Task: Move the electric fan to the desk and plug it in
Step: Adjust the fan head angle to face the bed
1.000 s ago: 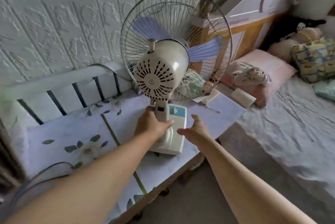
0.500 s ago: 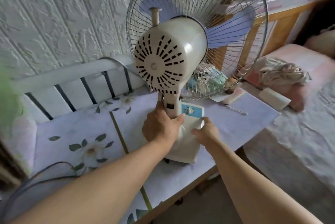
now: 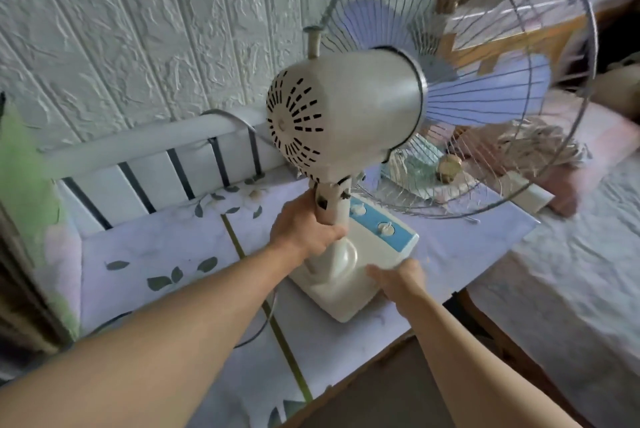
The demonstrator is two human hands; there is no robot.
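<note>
A cream electric fan [image 3: 349,116] with pale blue blades and a wire cage stands on a surface covered by a floral cloth [image 3: 166,254]. Its base [image 3: 346,292] carries a blue panel with two knobs. My left hand [image 3: 304,230] is wrapped around the fan's neck just below the motor housing. My right hand [image 3: 398,280] grips the near right edge of the base. The fan's head is turned to the right. A grey cable [image 3: 256,327] runs out from under my left forearm; where it ends is hidden.
A white slatted rail [image 3: 145,150] and a textured white wall stand behind the fan. A bed [image 3: 571,289] with a pink pillow and a headboard lies to the right. Small items sit behind the cage. A floor gap [image 3: 381,393] separates surface and bed.
My right hand has moved from the air onto the fan's base. The fan has turned its head to the right and fills more of the view, which has come closer.
</note>
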